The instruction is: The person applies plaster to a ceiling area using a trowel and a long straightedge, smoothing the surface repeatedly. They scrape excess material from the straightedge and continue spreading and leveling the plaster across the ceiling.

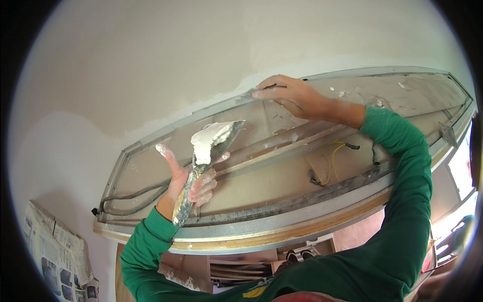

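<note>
My left hand (193,186) grips a putty knife (182,201) by its smeared, paint-spotted handle, the thumb sticking out to the side. A thick heap of white putty (207,141) sits on its broad metal blade, which points up and to the right. White smears show on the thumb and fingertips. Farther up, my right hand (292,95) is bent close to the wall (201,65), just over the frame's far edge. Its fingers close on a thin, flat tool with a dark edge, mostly hidden by the hand.
Below the wall lies a long metal-edged frame (282,221) with a dusty recessed panel. Inside it are a dark hose (136,195), a yellow wire (332,161) and long bars. Newspaper (60,251) hangs at lower left. A small metal blade (448,135) rests at the right edge.
</note>
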{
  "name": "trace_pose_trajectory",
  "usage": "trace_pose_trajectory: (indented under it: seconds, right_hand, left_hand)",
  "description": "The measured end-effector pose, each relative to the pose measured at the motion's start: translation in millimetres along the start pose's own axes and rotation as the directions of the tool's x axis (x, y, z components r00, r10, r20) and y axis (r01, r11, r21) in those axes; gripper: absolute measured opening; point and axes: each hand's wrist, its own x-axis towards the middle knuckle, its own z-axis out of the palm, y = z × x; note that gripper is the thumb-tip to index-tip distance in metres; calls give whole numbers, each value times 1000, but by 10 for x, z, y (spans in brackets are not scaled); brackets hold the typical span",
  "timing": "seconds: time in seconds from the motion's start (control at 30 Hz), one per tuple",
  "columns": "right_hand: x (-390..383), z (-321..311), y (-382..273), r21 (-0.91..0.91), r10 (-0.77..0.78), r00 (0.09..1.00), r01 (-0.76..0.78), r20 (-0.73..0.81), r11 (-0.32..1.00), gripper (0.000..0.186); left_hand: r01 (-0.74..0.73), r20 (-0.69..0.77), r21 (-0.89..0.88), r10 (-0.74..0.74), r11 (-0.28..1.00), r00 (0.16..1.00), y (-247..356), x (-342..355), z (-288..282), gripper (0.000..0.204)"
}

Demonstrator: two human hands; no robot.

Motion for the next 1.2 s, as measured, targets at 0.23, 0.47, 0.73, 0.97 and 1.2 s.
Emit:
trace_pose_trajectory:
  seconds: [0.23,0.47,0.73,0.97,1.2]
  right_hand:
    - [192,310,-420,884,860,342,-408,380,-228,21]
    - [321,264,-1097,852,771,364,-187,523,-489,18]
    - [716,231,-1565,797,524,669,-175,527,-578,16]
    - [755,-110,-1622,828,593,626,-163,506,-536,13]
    - [636,-275,-1454,897,703,582,-117,410,-426,19]
  left_hand:
    - [-328,-345,291,418,899,840,114,-57,176,110]
    - [-337,-16,915,857,220,516,118,-83,238,93]
    - [-94,648,627,451,-773,614,-26,-356,222,53]
    - [45,461,822,710,-568,531,-159,15,521,97]
    - [301,364,501,513,-812,777,-10,-76,144,110]
